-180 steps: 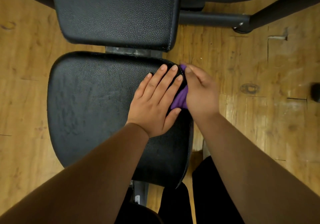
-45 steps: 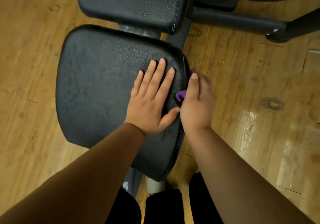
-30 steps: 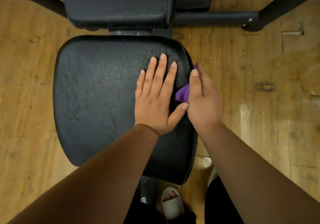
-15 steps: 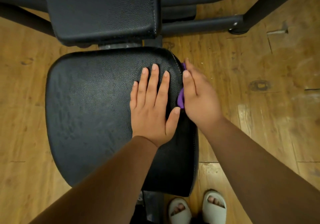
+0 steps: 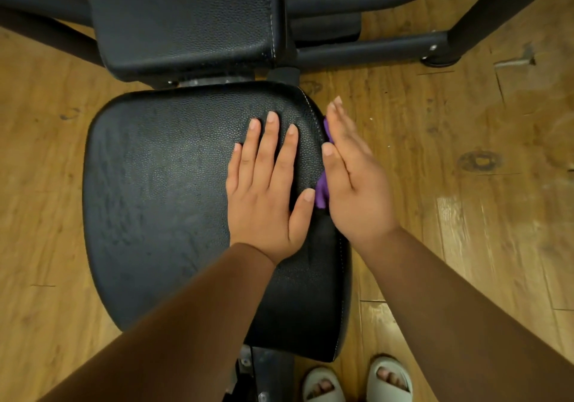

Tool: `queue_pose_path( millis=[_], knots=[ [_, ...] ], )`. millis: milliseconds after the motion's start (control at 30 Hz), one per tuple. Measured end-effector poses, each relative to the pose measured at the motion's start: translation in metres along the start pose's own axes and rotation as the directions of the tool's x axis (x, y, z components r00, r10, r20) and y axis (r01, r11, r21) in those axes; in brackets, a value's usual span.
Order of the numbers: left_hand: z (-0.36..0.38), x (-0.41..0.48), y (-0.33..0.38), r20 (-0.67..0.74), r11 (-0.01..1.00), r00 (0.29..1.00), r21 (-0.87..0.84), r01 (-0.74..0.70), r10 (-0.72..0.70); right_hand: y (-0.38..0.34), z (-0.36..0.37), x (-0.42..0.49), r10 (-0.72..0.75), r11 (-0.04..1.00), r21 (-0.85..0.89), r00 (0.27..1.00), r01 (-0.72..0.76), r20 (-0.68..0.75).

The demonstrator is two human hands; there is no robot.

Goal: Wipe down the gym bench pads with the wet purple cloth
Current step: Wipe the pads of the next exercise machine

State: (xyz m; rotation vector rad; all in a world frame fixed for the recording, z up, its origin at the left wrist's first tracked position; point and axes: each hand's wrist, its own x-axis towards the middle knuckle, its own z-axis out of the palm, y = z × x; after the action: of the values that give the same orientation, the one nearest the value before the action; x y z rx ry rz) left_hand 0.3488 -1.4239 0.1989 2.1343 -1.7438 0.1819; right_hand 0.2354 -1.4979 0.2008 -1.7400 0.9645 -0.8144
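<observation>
The black seat pad (image 5: 155, 199) of the gym bench fills the middle of the view, its surface streaked with damp marks. Beyond it lies the black back pad (image 5: 186, 19). My left hand (image 5: 267, 190) rests flat on the seat's right half, fingers straight. My right hand (image 5: 354, 181) presses the purple cloth (image 5: 321, 190) against the seat's right side edge with straight fingers. Only a small strip of the cloth shows between my two hands.
Black steel frame tubes (image 5: 372, 50) run across the wooden floor (image 5: 466, 215) behind and to the right of the seat. My feet in pale sandals (image 5: 357, 383) stand at the seat's near right corner.
My right hand with the cloth has slid a little along the seat's right edge and its fingers have straightened. My left hand has stayed flat on the pad. The camera has shifted.
</observation>
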Motion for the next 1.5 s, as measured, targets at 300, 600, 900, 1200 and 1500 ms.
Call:
queue_pose_path(
  millis=[300,600,900,1200,1500],
  knots=[
    [0.000,-0.002,0.002,-0.010,1.000,1.000,-0.004,0.010,-0.010,0.005,-0.001,0.005,-0.084,0.996,-0.014,0.996,0.084,0.034],
    [0.001,-0.002,0.003,-0.034,1.000,0.999,-0.007,0.018,-0.019,0.016,-0.001,-0.020,-0.153,0.987,-0.045,0.988,0.154,0.014],
    [0.000,-0.002,0.002,-0.027,1.000,1.000,0.001,0.000,0.000,0.014,0.000,-0.034,-0.086,0.996,0.014,0.996,0.086,-0.002],
    [0.000,-0.003,0.000,0.000,0.993,0.993,-0.009,-0.120,0.120,0.009,0.002,-0.010,0.035,0.977,0.210,0.999,-0.034,-0.004],
    [0.001,-0.003,0.001,-0.014,0.995,0.995,-0.031,-0.099,0.098,0.008,-0.003,-0.001,0.293,0.798,0.523,0.951,-0.301,0.100]
  ],
)
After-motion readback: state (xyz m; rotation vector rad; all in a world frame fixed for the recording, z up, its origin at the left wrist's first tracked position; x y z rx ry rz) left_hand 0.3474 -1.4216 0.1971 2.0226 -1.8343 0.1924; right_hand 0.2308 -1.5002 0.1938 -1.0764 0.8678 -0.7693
